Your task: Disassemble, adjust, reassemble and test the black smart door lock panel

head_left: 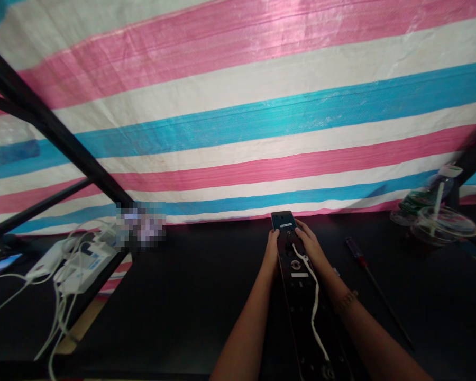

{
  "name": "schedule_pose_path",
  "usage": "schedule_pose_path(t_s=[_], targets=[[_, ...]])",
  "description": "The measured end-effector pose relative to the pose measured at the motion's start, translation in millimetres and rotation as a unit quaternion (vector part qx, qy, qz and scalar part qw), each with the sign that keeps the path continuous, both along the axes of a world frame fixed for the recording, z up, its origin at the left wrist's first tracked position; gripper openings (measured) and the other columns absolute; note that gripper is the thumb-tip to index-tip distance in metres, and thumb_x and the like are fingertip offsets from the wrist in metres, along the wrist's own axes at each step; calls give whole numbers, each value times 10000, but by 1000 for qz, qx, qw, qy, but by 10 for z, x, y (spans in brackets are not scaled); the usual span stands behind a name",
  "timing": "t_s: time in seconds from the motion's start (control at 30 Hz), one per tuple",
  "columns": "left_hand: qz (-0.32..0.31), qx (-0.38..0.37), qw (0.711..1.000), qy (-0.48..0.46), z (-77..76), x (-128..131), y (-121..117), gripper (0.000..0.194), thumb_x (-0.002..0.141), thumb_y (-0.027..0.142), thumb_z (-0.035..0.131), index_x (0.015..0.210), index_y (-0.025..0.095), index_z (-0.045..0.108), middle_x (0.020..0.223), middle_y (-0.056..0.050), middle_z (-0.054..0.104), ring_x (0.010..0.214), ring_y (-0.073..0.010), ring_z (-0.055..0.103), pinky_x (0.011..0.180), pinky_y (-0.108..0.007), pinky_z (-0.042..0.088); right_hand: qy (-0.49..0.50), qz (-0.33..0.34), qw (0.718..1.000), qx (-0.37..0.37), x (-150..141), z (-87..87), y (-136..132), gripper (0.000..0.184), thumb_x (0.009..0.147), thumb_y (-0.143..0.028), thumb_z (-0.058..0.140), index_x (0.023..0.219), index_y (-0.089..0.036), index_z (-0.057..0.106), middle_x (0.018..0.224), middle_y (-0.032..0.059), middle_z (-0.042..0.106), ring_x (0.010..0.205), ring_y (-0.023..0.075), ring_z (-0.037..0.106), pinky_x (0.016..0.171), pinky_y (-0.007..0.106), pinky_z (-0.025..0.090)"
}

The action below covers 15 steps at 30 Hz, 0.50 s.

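Note:
A long, narrow dark panel (297, 312) runs away from me over the black table, its far end tilted up. It carries a round fitting, white labels and small holes, but its exact kind is unclear. My left hand (272, 251) grips its left edge near the far end, thumb on top. On the opposite edge, my right hand (310, 247) holds it the same way. Most fingers are hidden beneath the panel. A white wrapped cable (316, 301) snakes along the panel's face to the near end. To the right of my right forearm lies a long screwdriver (365, 263).
At the right back stand a clear plastic bowl (440, 228) and a bottle (446, 182). White power strips (89, 267) with tangled cables lie left, beyond a gap between tables. A black frame bar (59, 127) slants there, and a striped tarp (238, 121) hangs behind the black table (182, 307).

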<state>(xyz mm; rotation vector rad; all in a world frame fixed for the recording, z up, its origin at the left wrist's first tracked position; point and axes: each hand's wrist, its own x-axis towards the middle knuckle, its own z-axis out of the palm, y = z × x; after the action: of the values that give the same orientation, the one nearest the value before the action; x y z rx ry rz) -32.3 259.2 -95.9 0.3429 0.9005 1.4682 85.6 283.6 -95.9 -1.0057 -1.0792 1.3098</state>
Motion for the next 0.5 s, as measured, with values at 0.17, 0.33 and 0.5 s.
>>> schedule_pose_path(t_s=[0.17, 0.33, 0.5], targets=[[-5, -1, 1000, -3, -21, 1, 5, 355, 794, 405, 690, 1045, 167, 613, 765, -17, 708, 692, -188, 682, 707, -295, 513, -1, -3, 1000, 8, 6, 15, -5, 506, 713, -513, 714, 1135, -235, 691, 1186, 67, 719, 1106, 303, 643, 974, 426, 485], [-4, -1, 1000, -1, -14, -1, -6, 350, 795, 399, 696, 1049, 166, 632, 782, -19, 716, 718, -186, 689, 734, -291, 517, -2, -6, 1000, 14, 6, 6, -12, 509, 723, -514, 710, 1150, -236, 689, 1176, 68, 723, 1098, 308, 649, 973, 439, 491], [-5, 2, 1000, 1, 4, -4, -21, 359, 810, 392, 680, 1081, 164, 623, 799, -27, 723, 726, -193, 694, 746, -305, 525, 10, -3, 1000, 2, 4, -4, -15, 502, 719, -503, 718, 1150, -248, 686, 1203, 64, 713, 1124, 315, 641, 963, 437, 502]])
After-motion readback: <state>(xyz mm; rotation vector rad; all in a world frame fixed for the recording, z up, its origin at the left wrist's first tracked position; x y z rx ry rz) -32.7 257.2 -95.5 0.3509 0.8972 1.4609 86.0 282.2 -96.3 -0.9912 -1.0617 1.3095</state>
